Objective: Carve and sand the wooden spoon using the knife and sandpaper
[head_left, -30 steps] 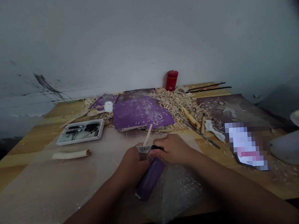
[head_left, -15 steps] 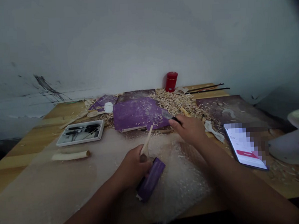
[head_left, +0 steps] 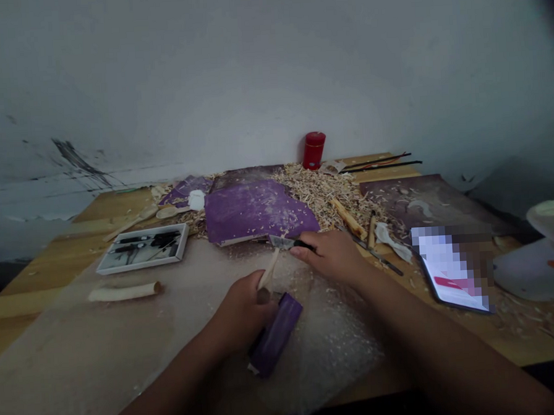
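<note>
My left hand (head_left: 243, 305) is closed around a pale whittled wooden stick (head_left: 269, 275), its thin end pointing up and away from me and a darker round end near the thumb. Under that hand lies a purple-covered block (head_left: 280, 334); whether the fingers also grip it is hidden. A carving knife (head_left: 282, 242) with a black handle is in my closed right hand (head_left: 331, 255). Its blade points left and lies at the stick's thin tip, seemingly touching it. Clear plastic sheeting (head_left: 195, 335) spreads beneath both hands.
Beyond the hands lies a purple sheet (head_left: 258, 208) with wood shavings (head_left: 322, 189) heaped beside it. A white tool box (head_left: 142, 248), a cut branch (head_left: 123, 292) and wooden spoons are on the left. On the right are a phone (head_left: 447, 273) and a white object (head_left: 531, 268); a red canister (head_left: 314, 150) stands behind.
My right hand has brought the knife down and left, from above the purple sheet to the stick's tip. The left hand keeps its hold, and the view has shifted slightly.
</note>
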Demonstrator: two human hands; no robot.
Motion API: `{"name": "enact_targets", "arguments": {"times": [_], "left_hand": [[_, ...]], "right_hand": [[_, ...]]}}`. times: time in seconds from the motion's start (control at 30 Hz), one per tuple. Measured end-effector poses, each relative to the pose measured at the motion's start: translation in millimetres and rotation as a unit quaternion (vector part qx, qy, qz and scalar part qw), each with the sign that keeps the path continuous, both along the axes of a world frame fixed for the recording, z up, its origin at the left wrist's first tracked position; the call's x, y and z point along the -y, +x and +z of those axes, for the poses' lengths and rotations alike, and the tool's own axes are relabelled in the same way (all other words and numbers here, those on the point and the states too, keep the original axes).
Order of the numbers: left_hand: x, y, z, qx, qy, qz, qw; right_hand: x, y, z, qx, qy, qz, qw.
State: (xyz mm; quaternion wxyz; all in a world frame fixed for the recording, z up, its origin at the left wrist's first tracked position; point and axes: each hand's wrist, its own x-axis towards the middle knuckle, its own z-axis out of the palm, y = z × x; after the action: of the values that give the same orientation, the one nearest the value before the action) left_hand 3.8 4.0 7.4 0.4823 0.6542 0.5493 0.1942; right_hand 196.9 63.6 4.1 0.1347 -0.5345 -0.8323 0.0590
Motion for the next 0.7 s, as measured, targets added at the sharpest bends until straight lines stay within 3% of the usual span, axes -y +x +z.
{"name": "enact_targets", "arguments": {"times": [0.13,0.2,0.33,0.47,0.7], "left_hand": [[3,0,2.9,-0.001,-0.013,-0.026,1.0],[3,0,2.1,-0.005,-0.009,-0.019,1.0],[-1,-1,-2.4,-0.02,0.007,0.013,1.0],[-2,-2,-5.5,-0.063,0.076,0.011,0.995],[-3,-1,-10.1,-0.159,0.162,0.013,0.974]], "right_hand": [[-20,30,0.5,-0.067,0.027,-0.141,0.987],[-24,39,1.2,-0.111,0.041,-0.164,0.979],[-13,22,0.5,-0.091,0.007,-0.069,0.993],[7,-7,0.7,-0.022,-0.002,0.019,1.0],[15,-13,5.1,0.059,0.016,0.038,0.997]]}}
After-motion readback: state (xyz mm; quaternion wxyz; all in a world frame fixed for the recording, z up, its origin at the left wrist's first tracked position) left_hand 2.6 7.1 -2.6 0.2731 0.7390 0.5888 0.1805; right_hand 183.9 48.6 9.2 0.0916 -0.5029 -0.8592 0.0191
